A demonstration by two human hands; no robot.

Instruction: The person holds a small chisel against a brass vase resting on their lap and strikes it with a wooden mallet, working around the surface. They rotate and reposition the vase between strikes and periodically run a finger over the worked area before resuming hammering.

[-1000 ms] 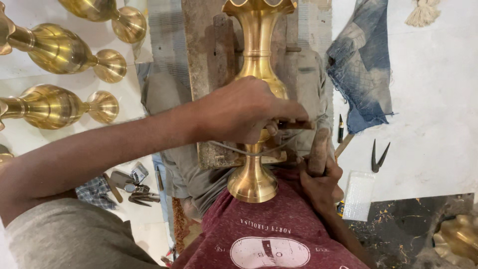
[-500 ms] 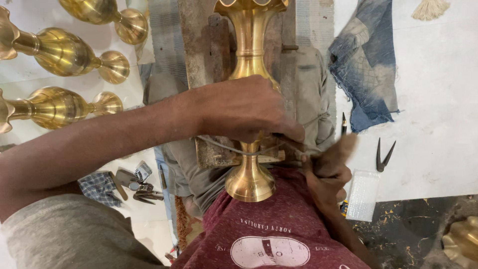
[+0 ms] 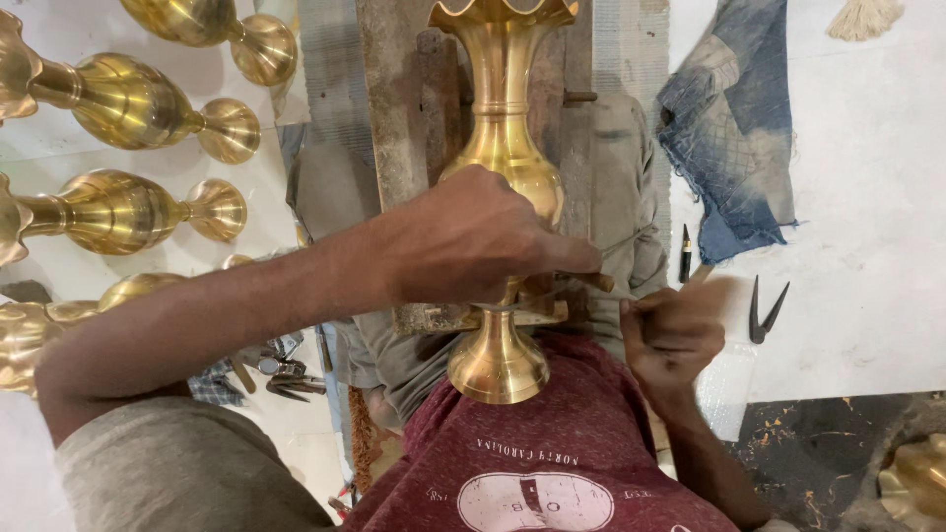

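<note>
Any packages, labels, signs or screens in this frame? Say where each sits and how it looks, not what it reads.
No packages, signs or screens.
Printed emblem: chest of the maroon shirt, bottom centre; pale oval with an arc of small lettering above.
Clear plastic sheet: on the white floor below the right hand; possibly a wrapper, unmarked.

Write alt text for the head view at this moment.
A person's left hand presses on a brass vase lying on a wooden block, while the blurred right hand grips a thin tool. More brass vases lie to the left.
</note>
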